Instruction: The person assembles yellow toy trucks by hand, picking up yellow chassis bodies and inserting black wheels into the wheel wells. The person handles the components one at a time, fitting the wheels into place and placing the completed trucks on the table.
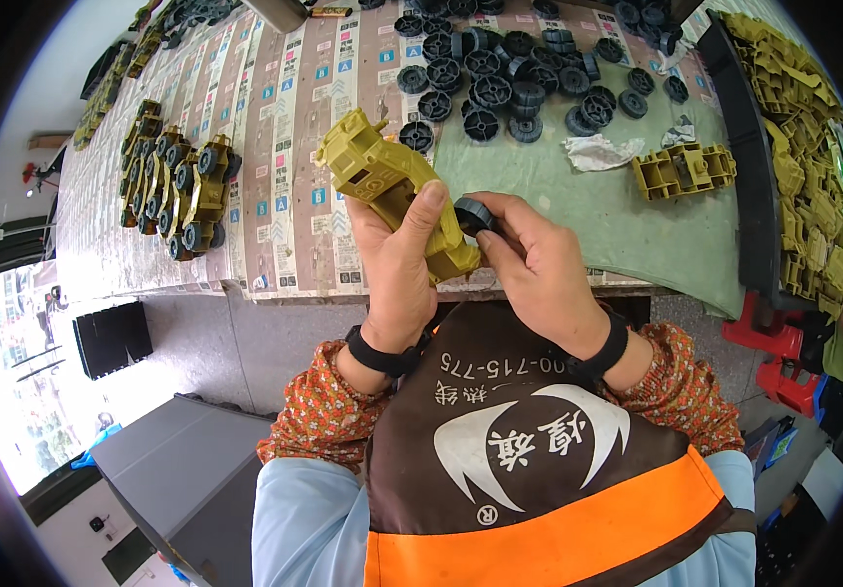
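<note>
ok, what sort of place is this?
Likely a small toy-assembly workshop, though the frame doesn't prove it. Signs: loose round black spoked wheels across the bench, a dark rectangular crate piled with olive-yellow moulded vehicle bodies, and a cluster of olive-yellow vehicles with black wheels fitted.

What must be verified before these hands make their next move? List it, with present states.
1. Olive-yellow plastic vehicle body gripped by the left hand: ok.
2. Dark round plastic wheel pinched in the right hand: ok.
3. Wheel fully seated on the body: cannot tell; the contact is unclear.
4. Loose dark plastic wheels on the table beyond the hands: ok.
5. Crumpled white cloth or paper apart from both hands: ok.
</note>
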### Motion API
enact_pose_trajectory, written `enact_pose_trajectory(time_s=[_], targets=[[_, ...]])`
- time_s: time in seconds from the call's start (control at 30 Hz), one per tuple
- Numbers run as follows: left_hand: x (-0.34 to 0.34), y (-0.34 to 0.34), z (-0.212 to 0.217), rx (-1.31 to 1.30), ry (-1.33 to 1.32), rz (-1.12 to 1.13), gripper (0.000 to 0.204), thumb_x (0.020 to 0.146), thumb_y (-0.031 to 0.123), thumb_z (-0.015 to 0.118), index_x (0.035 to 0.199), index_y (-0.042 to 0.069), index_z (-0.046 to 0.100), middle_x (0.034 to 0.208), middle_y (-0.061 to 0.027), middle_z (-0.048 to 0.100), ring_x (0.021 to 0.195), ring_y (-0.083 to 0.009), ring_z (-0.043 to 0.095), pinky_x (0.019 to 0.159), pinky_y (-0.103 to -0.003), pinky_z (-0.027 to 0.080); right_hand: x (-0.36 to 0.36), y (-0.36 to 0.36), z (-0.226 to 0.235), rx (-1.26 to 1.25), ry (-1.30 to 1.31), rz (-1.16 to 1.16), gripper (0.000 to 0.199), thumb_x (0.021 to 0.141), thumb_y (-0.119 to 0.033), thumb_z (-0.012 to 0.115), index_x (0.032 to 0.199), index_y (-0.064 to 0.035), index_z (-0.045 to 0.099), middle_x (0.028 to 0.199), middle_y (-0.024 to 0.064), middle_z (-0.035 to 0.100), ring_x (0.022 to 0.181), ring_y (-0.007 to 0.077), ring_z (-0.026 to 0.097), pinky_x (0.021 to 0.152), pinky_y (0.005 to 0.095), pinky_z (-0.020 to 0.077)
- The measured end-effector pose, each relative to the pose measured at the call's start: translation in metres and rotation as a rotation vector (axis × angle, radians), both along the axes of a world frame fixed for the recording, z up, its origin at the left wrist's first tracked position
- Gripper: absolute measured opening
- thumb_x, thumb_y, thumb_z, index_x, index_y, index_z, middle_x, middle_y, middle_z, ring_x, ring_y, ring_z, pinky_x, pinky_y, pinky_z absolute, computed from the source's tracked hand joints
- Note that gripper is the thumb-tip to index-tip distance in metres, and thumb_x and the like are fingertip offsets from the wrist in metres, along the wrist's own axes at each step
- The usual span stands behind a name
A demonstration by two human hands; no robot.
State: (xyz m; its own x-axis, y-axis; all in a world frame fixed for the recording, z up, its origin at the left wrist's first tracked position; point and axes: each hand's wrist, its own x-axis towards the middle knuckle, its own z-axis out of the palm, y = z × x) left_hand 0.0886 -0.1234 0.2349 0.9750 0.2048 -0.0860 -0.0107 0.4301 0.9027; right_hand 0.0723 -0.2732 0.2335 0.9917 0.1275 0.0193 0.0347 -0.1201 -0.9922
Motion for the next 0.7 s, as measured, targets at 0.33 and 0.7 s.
enact_pose_trajectory(time_s=[0.33,0.7], targets=[[0.0,0.003,0.003,0.031,-0.01,-0.002,0.061,0.095,0.007,0.077,0.146,0.007,0.042,0.122,-0.0043,0.058,0.105,-0.0125,0.06,0.092,-0.03,0.053,0.001,0.001,-0.009,0.159,0.132,-0.01,0.028,0.097,0.003,0.061,0.125,0.0054,0.066,0.093,0.0122,0.074,0.08,0.0098,0.065,0.074,0.0285,0.0545],[-0.006,-0.001,-0.003,0.198,-0.012,0.038,0.063,0.091,0.002,0.079,0.141,0.007,0.04,0.124,-0.0066,0.057,0.109,-0.0148,0.059,0.094,-0.031,0.051,-0.011,-0.005,0.006,-0.276,-0.26,0.162,0.061,0.077,0.0,0.059,0.137,0.0123,0.054,0.092,0.031,0.069,0.08,0.0448,0.071,0.069,0.0423,0.0563]])
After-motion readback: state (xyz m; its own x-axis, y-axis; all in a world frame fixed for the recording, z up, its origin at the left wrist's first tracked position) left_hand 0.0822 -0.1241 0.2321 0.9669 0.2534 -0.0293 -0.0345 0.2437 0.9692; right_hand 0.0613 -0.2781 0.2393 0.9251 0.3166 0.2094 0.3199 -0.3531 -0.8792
